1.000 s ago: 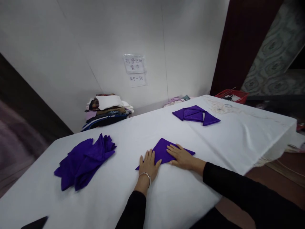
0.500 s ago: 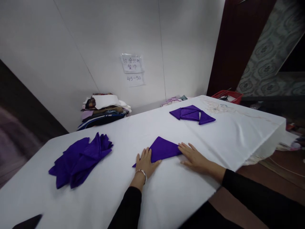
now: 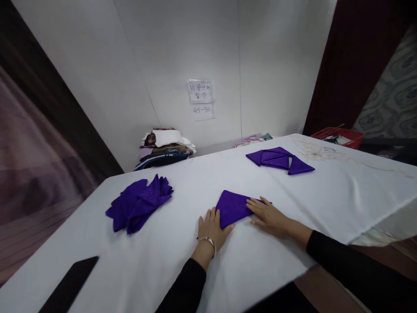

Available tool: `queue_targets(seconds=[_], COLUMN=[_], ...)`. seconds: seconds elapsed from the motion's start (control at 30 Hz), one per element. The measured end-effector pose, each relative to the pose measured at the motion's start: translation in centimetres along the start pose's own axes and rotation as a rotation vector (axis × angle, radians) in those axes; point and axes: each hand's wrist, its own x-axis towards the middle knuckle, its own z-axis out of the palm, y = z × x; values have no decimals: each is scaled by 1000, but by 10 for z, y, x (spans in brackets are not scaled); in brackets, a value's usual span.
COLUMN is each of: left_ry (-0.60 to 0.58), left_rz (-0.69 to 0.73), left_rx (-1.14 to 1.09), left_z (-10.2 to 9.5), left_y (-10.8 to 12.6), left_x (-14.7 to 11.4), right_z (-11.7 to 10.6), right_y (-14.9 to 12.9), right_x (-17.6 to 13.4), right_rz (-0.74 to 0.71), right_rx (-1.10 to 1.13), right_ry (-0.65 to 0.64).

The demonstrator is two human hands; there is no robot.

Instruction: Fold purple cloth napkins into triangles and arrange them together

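Observation:
A purple cloth napkin [image 3: 232, 209], folded into a flat triangle, lies on the white-covered table. My left hand [image 3: 215, 228], with a silver bangle at its wrist, rests on the napkin's left part, fingers stretched out and thumb apart. On the right part of the napkin lies my right hand [image 3: 269, 217], flat and with its fingers spread; a purple tip shows beyond it. Part of the cloth is hidden under both hands. Farther back on the right is a folded purple napkin [image 3: 276, 158] with two pointed ends. To the left lies a loose heap of purple cloth [image 3: 138, 206].
The white tablecloth [image 3: 182, 265] hangs over the table's right side. A dark flat object [image 3: 70, 284] lies at the front left. Behind the table are a stack of folded clothes [image 3: 167, 150] and a red basket [image 3: 353, 138]. Paper signs [image 3: 202, 99] hang on the wall.
My view has turned left, bringing more of the dark flat object into sight. My right hand has slid inward over the napkin, so its right tip now shows past the fingers.

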Motion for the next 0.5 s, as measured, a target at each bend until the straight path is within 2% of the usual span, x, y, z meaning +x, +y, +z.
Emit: queue_targets(seconds=[0.07,0.17,0.27,0.37,0.5], left_ry=[43,117,103,61,70], left_rz=[8,105,171,163,163], left_rx=[14,33,20,-6,-14], left_z=[0,2,6,10,15], left_y=[2,4,5,3,0], left_x=[-1,3,6,8,8], right_z=[1,4,9,16,27], right_y=[-14,-35,-46,-40,-22], right_x=[15,45,75,97,109], right_rz=[-28,-44,-53,-28,31], right_rx=[16,45,52,26,-1], right_ry=[10,13,20,16,-4])
